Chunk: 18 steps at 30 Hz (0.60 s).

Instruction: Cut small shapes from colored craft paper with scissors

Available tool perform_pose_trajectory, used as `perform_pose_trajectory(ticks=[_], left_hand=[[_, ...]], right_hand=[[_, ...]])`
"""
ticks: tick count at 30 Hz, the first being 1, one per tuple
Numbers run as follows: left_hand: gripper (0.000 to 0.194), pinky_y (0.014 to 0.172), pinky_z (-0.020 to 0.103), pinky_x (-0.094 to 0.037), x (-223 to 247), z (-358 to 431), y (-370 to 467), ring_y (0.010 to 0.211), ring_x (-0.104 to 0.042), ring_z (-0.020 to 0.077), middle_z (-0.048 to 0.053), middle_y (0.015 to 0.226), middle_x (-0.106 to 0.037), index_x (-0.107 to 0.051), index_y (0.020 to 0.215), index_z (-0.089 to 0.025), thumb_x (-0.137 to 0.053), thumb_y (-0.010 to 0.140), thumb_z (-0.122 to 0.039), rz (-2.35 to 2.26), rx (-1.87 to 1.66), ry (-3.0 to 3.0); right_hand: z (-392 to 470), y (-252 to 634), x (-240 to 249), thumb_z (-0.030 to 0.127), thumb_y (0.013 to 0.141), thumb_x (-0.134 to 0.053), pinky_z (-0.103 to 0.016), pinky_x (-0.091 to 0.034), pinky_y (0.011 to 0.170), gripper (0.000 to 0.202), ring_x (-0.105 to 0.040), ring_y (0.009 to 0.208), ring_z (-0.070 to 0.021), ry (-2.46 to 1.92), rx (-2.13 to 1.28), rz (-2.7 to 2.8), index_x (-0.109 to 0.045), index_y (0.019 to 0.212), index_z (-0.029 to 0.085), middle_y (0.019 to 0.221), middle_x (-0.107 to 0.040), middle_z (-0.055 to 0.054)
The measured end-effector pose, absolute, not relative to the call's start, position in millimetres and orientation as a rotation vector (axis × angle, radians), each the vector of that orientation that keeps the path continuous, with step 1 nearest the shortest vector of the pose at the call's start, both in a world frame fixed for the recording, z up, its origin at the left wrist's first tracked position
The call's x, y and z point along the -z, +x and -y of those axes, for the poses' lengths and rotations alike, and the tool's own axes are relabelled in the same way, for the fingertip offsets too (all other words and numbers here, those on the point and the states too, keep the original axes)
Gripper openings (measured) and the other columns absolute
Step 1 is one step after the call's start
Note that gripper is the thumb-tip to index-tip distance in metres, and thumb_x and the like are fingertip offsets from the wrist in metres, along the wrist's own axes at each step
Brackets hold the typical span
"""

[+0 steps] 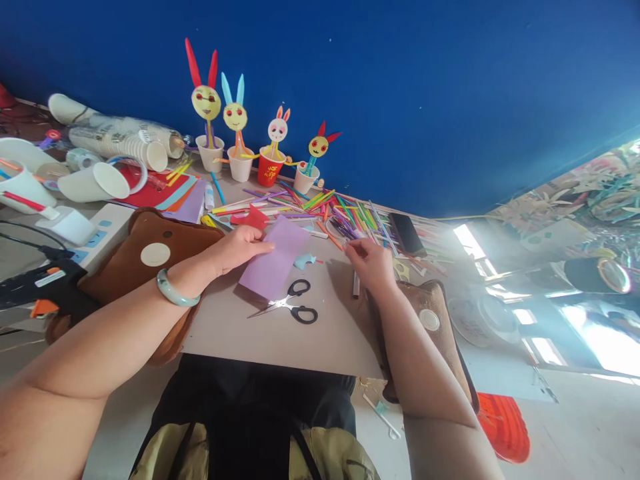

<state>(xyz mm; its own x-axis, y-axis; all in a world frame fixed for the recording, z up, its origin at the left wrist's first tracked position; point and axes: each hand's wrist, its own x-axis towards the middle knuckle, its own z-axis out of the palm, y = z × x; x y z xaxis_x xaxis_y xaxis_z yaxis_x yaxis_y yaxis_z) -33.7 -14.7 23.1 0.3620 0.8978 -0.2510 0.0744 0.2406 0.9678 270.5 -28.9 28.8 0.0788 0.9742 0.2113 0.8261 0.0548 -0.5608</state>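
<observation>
My left hand [243,245] pinches the left edge of a sheet of purple paper [276,257], held tilted just over the table. Right of it, my right hand [370,262] is closed with thumb and fingertips together near the heap of coloured sticks [345,217]; what it holds, if anything, is too small to name. Scissors with black handles [287,303] lie spread on the table below the paper. A light blue paper scrap [305,261] rests between the hands, and a red paper piece [251,217] lies behind my left hand.
Several cups with rabbit-faced figures [240,163] stand along the blue wall. Brown cushions [145,267] lie under both forearms. At left are a black glue gun [45,287], a power strip [103,233] and paper cups [95,182]. A phone [407,233] lies at right.
</observation>
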Motion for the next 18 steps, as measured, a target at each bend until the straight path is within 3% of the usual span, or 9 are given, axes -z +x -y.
perform_pose_trajectory(ticks=[4,10,18], left_hand=[[0.026,0.055,0.023,-0.041,-18.7,12.0,-34.3,0.059,-0.057,0.0132,0.003,0.067,-0.068,-0.070,0.072,-0.014,-0.076,0.066,-0.039,-1.089,-0.838,1.198],[0.023,0.054,0.023,-0.036,-22.8,13.8,-33.4,0.059,-0.053,0.0124,-0.001,0.064,-0.063,-0.065,0.068,-0.016,-0.073,0.065,-0.037,-1.120,-0.915,1.190],[0.027,0.060,0.026,-0.043,-18.8,4.8,-34.7,0.065,-0.057,0.0163,0.000,0.063,-0.063,-0.063,0.069,-0.016,-0.075,0.059,-0.038,-1.082,-1.049,1.131]], right_hand=[[14.9,291.6,-21.6,0.034,0.085,-0.057,-0.036,-0.045,0.073,0.027,-0.066,0.079,-0.0259,-2.053,-0.136,1.806,-0.075,0.094,0.017,0.083,-0.075,-0.010],[10.4,286.7,-11.5,0.028,0.087,-0.052,-0.042,-0.045,0.093,0.040,-0.061,0.111,-0.0321,-2.105,0.071,1.933,-0.071,0.119,0.014,0.120,-0.070,-0.017],[4.8,282.5,-26.5,0.028,0.090,-0.052,-0.042,-0.044,0.091,0.037,-0.061,0.112,-0.0336,-2.274,0.191,2.097,-0.072,0.119,0.016,0.121,-0.070,-0.017]])
